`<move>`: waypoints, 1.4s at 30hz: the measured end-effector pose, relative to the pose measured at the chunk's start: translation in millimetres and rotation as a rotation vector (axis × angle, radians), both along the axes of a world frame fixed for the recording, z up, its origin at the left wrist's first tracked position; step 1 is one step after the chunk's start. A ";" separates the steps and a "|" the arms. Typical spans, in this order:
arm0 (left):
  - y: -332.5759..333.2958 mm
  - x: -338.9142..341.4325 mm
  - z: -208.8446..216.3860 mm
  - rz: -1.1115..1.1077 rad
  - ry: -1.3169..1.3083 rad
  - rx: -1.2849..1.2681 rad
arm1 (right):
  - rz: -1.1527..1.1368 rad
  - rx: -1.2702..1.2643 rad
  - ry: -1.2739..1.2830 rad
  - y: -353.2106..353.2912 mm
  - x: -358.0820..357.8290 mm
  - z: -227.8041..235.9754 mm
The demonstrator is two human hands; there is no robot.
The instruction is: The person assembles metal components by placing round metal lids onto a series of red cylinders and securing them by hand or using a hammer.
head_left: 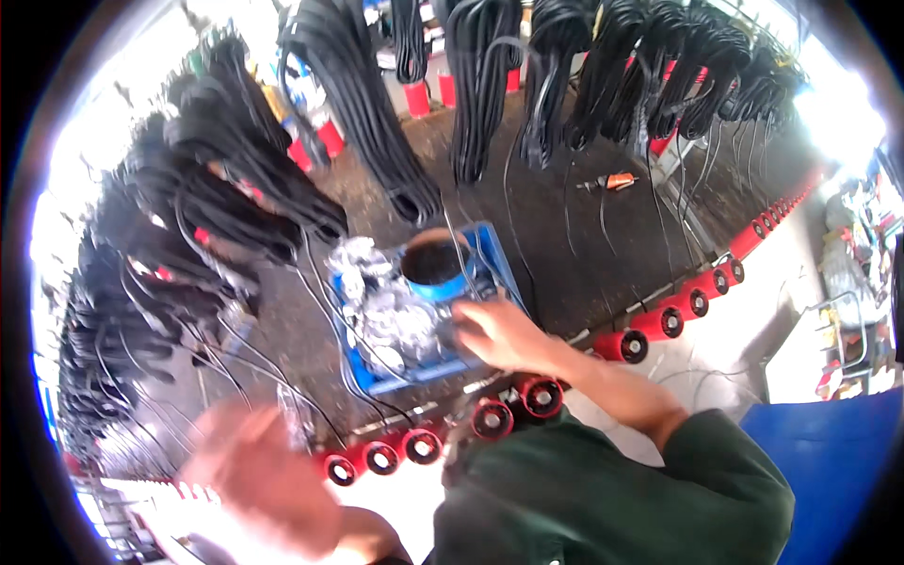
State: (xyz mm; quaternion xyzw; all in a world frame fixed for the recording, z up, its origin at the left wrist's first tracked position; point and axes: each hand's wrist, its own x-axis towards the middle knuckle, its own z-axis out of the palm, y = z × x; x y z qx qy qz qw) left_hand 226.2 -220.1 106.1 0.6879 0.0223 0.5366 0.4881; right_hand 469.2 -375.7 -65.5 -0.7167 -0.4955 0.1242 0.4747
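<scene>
My right hand (pixel 504 334) is over the right side of a blue tray (pixel 411 378), its fingers curled downward. What they close on, if anything, is hidden; a dark patch shows beside the fingertips. Just beyond the fingers, a round blue tub (pixel 439 288) with dark contents sits in the tray. Clear plastic bags with shiny pieces (pixel 400 325) fill the tray's left part. My left hand (pixel 268 480) is a blur at the lower left, apart from the tray and nearest to a small clear bag (pixel 296 414) on the table edge. Its fingers are smeared by motion.
Thick bundles of black cable (pixel 363 108) hang around the far and left sides, with loose ends dangling over the dark table (pixel 565 282). Red cylinders with black ends (pixel 662 323) line the near edge. An orange-handled tool (pixel 617 182) lies at the right.
</scene>
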 end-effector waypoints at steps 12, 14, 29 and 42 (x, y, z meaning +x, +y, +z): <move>-67.7 -62.7 18.6 -0.583 -0.399 -0.636 | 0.080 -0.161 -0.668 125.2 116.6 -101.9; -71.9 -61.6 20.7 -0.621 -0.419 -0.680 | 0.164 -0.396 -0.572 109.9 121.8 -110.4; -110.2 34.9 -4.1 -0.682 -0.115 -0.097 | -0.071 -0.345 -0.599 24.7 142.1 -133.4; -108.6 17.4 -7.9 -0.133 0.125 0.692 | -0.224 -0.542 -0.137 42.8 151.2 -93.9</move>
